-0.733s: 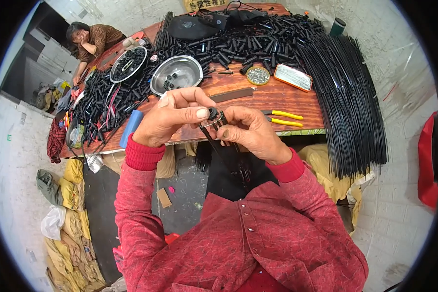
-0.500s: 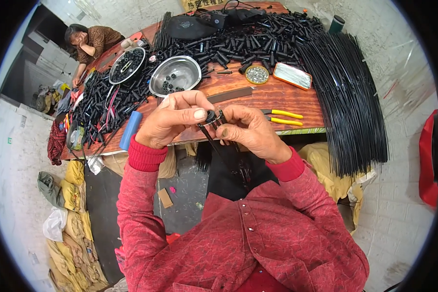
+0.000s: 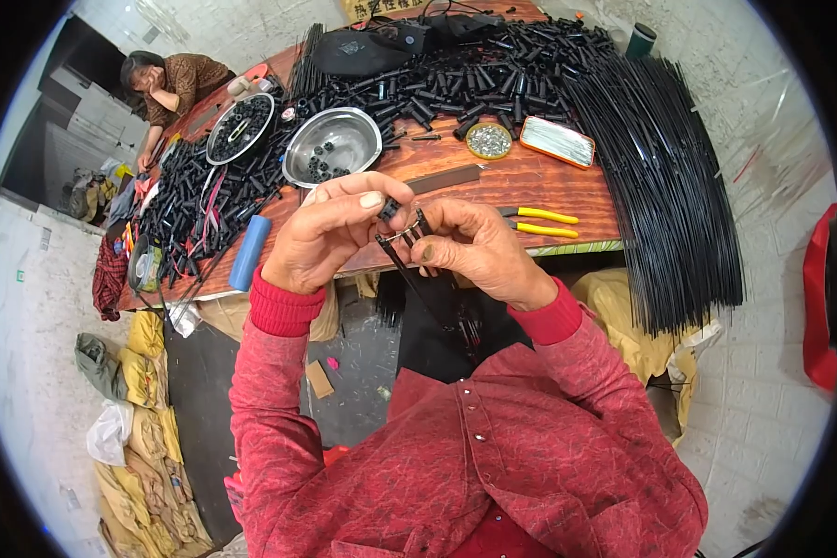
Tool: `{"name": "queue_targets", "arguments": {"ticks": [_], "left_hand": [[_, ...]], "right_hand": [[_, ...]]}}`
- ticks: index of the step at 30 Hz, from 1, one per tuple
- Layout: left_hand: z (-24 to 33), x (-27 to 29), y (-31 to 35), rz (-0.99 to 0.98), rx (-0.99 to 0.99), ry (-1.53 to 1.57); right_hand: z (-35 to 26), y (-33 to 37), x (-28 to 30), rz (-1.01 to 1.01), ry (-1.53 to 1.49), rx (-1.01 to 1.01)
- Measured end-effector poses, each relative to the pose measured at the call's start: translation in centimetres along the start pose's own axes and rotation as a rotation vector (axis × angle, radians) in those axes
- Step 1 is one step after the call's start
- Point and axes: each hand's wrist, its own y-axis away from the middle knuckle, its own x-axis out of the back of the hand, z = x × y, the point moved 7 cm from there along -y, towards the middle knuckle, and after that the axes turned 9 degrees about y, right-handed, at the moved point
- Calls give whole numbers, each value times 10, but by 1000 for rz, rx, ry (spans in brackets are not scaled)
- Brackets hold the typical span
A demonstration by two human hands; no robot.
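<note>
Near the front edge of the table, my left hand (image 3: 324, 234) is closed, pinching a small black notched plastic hub (image 3: 390, 209) between thumb and fingers. Opposite it, my right hand (image 3: 485, 249) closes on a bunch of thin black rods (image 3: 402, 264) that slant down toward my lap. A short thin wire (image 3: 396, 235) links the rod ends, just below the hub. The hub sits close above this wire; whether they touch, I cannot tell. My right fingers hide part of the bunch.
Beyond my hands stand a steel bowl (image 3: 374, 158) with some small black hubs, yellow-handled pliers (image 3: 544, 221), a round tin (image 3: 488, 140) and a rectangular tin (image 3: 558, 141). Black tubes (image 3: 446, 88) are heaped behind. Long black rods (image 3: 665, 205) overhang the right side. A person (image 3: 181, 82) leans at far left.
My left thumb and fingertips have shifted slightly, and the hub has moved a little up and left, away from the rod ends. The right hand keeps its hold.
</note>
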Motion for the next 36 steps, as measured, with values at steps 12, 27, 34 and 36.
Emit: {"name": "queue_targets", "arguments": {"ticks": [12,27,34,36], "left_hand": [[-5,11,-2,12,6,-39],[-10,-1,-1,85,-30,14],[-12,-2,2,180,-102,42],[-13,-3,2,189,-115,45]], "right_hand": [[-1,2,2,-18,-27,2],[-5,3,5,11,5,11],[0,3,9,51,72,-18],[-2,3,8,54,86,-14]]}}
